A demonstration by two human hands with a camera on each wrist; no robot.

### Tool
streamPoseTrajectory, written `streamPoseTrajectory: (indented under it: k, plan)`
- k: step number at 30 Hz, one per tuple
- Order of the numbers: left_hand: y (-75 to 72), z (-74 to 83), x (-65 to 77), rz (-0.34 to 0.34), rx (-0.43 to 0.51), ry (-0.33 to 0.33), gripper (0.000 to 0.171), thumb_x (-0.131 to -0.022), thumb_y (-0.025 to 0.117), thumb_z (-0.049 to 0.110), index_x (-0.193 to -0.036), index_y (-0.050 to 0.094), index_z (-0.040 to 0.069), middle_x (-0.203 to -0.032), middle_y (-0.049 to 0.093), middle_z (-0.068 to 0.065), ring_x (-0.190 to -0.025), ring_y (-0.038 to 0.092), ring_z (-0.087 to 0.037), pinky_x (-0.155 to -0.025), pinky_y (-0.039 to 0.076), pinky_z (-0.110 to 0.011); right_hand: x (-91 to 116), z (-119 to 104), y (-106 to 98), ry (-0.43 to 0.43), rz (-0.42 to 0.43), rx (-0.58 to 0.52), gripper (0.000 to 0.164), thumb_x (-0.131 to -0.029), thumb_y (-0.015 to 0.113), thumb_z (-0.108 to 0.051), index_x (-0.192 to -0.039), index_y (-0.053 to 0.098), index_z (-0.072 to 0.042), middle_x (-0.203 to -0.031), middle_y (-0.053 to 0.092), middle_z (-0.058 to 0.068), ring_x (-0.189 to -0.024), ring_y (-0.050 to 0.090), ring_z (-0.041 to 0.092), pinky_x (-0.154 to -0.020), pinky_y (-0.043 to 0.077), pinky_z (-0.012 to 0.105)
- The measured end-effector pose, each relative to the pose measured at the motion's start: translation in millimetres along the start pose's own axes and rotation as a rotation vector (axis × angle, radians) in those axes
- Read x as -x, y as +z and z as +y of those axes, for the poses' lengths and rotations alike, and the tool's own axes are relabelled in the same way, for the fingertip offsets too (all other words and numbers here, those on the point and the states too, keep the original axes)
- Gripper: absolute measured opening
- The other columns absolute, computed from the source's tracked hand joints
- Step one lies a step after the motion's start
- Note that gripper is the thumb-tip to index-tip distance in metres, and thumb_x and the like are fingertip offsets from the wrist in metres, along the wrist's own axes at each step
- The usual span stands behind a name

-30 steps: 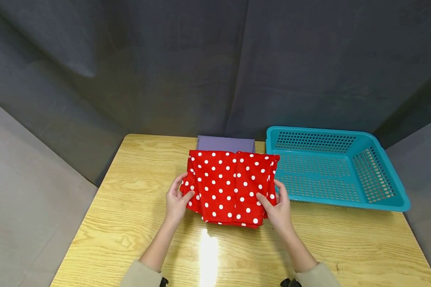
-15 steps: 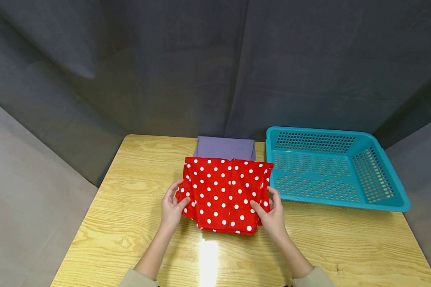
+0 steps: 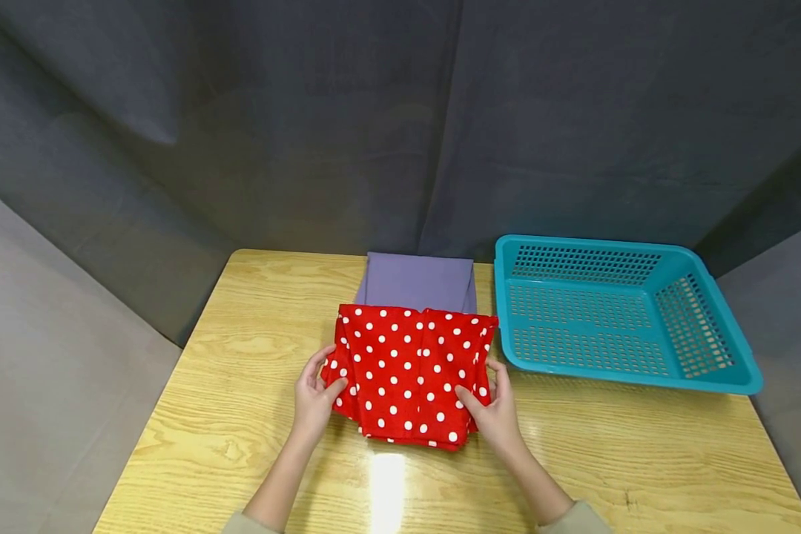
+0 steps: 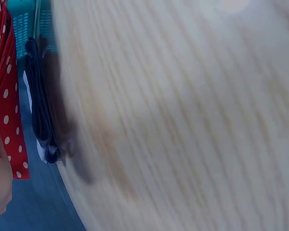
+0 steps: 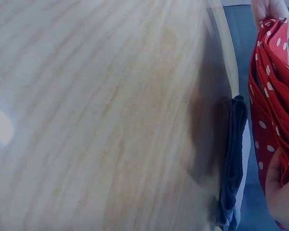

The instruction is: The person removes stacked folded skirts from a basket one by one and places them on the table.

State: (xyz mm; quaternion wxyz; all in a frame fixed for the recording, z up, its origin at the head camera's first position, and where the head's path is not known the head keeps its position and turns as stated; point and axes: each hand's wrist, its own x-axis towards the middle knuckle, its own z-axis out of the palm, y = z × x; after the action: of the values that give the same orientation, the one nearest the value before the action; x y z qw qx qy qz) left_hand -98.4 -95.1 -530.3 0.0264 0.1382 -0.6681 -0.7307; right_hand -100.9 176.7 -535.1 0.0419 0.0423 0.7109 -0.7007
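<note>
A red cloth with white polka dots (image 3: 407,374), folded into several layers, hangs above the table in the head view. My left hand (image 3: 312,400) grips its left side, thumb on the near face. On the right side my right hand (image 3: 497,415) pinches it in the same way. Beyond the red cloth lies a folded purple cloth (image 3: 420,280), its near part hidden. In the left wrist view a folded dark blue fabric stack (image 4: 40,106) rests on the table past the red cloth's lower edge; whether it is the purple cloth's underside I cannot tell.
A turquoise perforated plastic basket (image 3: 630,380) stands at the table's back right, close to the red cloth's upper right corner. The wooden table (image 3: 240,415) ends at a dark curtain (image 3: 320,148) behind, with grey fabric at both sides.
Both hands have brought the red polka-dot cloth nearer to me and slightly left, keeping their grip. More of the purple cloth shows behind it. The basket has stayed put.
</note>
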Motion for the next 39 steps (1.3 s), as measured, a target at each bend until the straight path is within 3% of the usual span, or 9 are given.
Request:
streamPoseTrajectory:
  k: [4,9,14,21,30,35,39]
  plan:
    - [-1.8,-2.7,2.9,0.006,-0.011,0.007,0.058,-0.077,0.056,-0.018,-0.129,0.047,0.006,-0.141,0.036,-0.009,-0.111,0.048,-0.02,-0.075,0.051,-0.022,1,0,1,0.095,-0.009,0.029,0.058,-0.083,0.064,-0.003,-0.13,0.031,-0.012,-0.117,0.052,0.018,-0.093,0.062,0.02,-0.068,0.054,0.033]
    - [-3.6,-7.5,6.3,0.007,-0.015,-0.012,0.058,-0.078,0.055,-0.018,-0.129,0.047,0.006,-0.142,0.034,-0.011,-0.111,0.048,-0.021,-0.075,0.052,-0.023,5,4,2,0.141,-0.007,0.011,0.059,-0.083,0.063,-0.002,-0.131,0.031,-0.013,-0.118,0.052,0.019,-0.094,0.062,0.021,-0.068,0.054,0.033]
    - [-4.7,-11.0,10.1,0.013,-0.009,-0.029,0.058,-0.078,0.054,-0.019,-0.13,0.046,0.006,-0.142,0.034,-0.009,-0.11,0.048,-0.023,-0.076,0.052,-0.024,9,8,3,0.156,-0.014,0.015,0.059,-0.084,0.063,-0.004,-0.131,0.029,-0.014,-0.119,0.051,0.018,-0.096,0.061,0.024,-0.069,0.054,0.033]
    - [-6.7,-15.3,15.4,0.017,-0.028,-0.026,0.058,-0.078,0.054,-0.018,-0.13,0.046,0.006,-0.142,0.035,-0.01,-0.112,0.047,-0.022,-0.077,0.051,-0.023,15,14,4,0.102,-0.008,0.003,0.056,-0.083,0.062,-0.001,-0.128,0.032,-0.011,-0.113,0.054,0.02,-0.088,0.064,0.021,-0.064,0.055,0.035]
    - [-8.1,-21.5,19.1,0.033,-0.013,-0.045,0.058,-0.077,0.054,-0.019,-0.129,0.047,0.005,-0.143,0.034,-0.011,-0.109,0.049,-0.021,-0.075,0.052,-0.022,17,19,4,0.184,0.003,-0.016,0.056,-0.083,0.063,-0.001,-0.128,0.032,-0.012,-0.115,0.053,0.021,-0.09,0.064,0.024,-0.066,0.055,0.034]
    - [-9.5,-23.5,23.6,0.05,-0.036,-0.052,0.058,-0.077,0.055,-0.018,-0.129,0.047,0.005,-0.142,0.035,-0.011,-0.115,0.043,-0.019,-0.073,0.05,-0.019,20,24,6,0.19,0.0,-0.019,0.054,-0.083,0.063,-0.001,-0.126,0.033,-0.014,-0.113,0.054,0.019,-0.088,0.064,0.02,-0.066,0.055,0.036]
    - [-10.6,-26.0,26.0,0.051,-0.032,-0.053,0.058,-0.076,0.055,-0.019,-0.129,0.048,0.005,-0.142,0.036,-0.011,-0.108,0.047,-0.015,-0.07,0.051,-0.018,23,26,5,0.191,-0.011,-0.006,0.055,-0.083,0.063,-0.001,-0.126,0.033,-0.015,-0.113,0.053,0.019,-0.09,0.063,0.022,-0.066,0.055,0.036]
